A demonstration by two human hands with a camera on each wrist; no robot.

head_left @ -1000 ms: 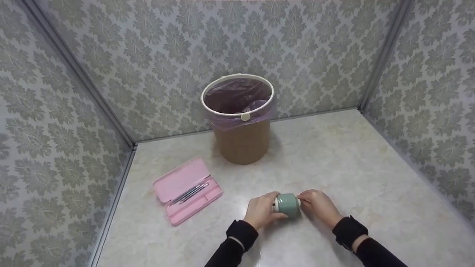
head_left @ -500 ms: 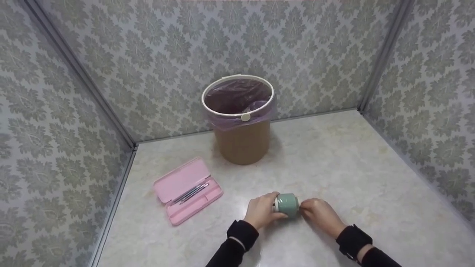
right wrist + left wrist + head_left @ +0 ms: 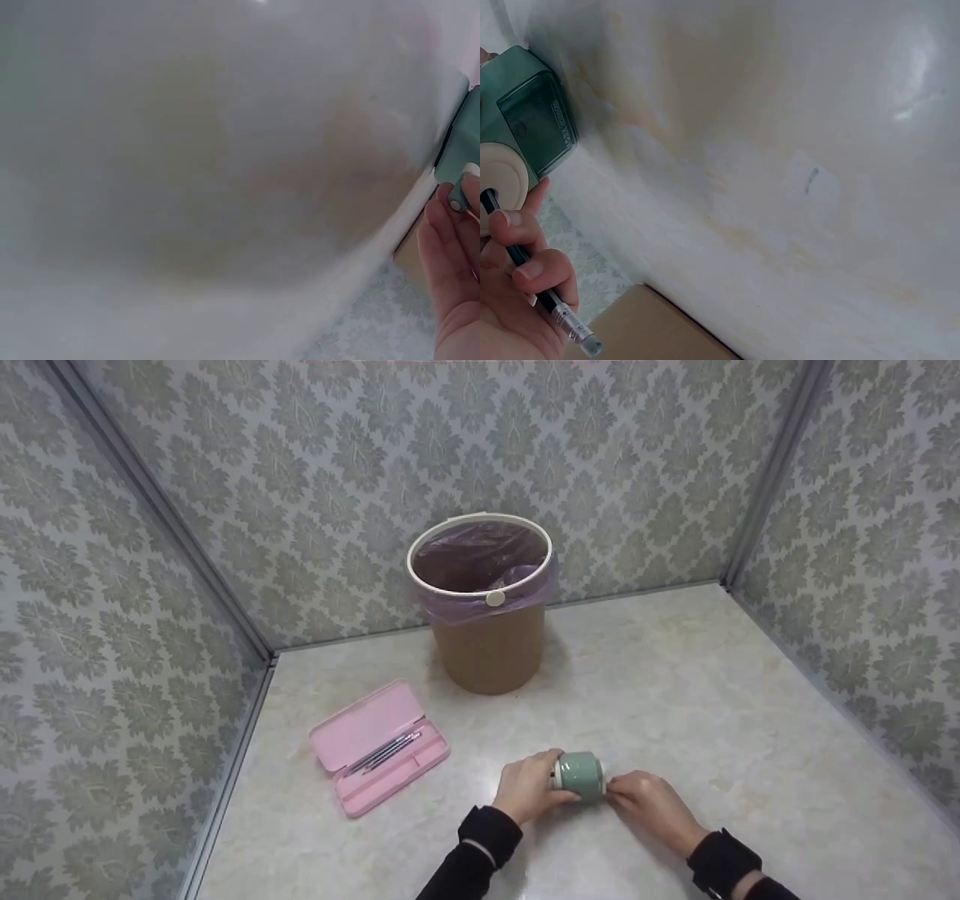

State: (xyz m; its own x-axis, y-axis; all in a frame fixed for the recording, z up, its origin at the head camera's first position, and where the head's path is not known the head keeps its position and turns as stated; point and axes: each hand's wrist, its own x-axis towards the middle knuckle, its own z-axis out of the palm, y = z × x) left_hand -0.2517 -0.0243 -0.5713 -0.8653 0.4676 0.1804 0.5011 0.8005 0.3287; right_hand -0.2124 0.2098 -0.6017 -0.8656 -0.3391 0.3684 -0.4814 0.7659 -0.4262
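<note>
A green crank pencil sharpener [image 3: 581, 775] lies on its side on the table, with a pale round front. My left hand [image 3: 526, 786] grips it from the left, thumb and fingers around the body. In the left wrist view, two curled fingers also hold a dark pencil [image 3: 547, 300], whose front end sits in the sharpener's hole and whose eraser end points away. From the right, my right hand [image 3: 654, 804] pinches the small green crank handle [image 3: 457, 198] between thumb and finger. The pencil's tip is hidden inside the sharpener.
An open pink pencil case [image 3: 367, 727] with several pencils [image 3: 386, 751] lies to the left. Behind stands a brown bin [image 3: 491, 652] with a purple liner and pale rim. Patterned walls [image 3: 645, 472] border the table [image 3: 697, 682] at the back and sides.
My right hand has shifted slightly down and right with the crank handle, turning it. My left hand and the pencil sharpener have stayed nearly still.
</note>
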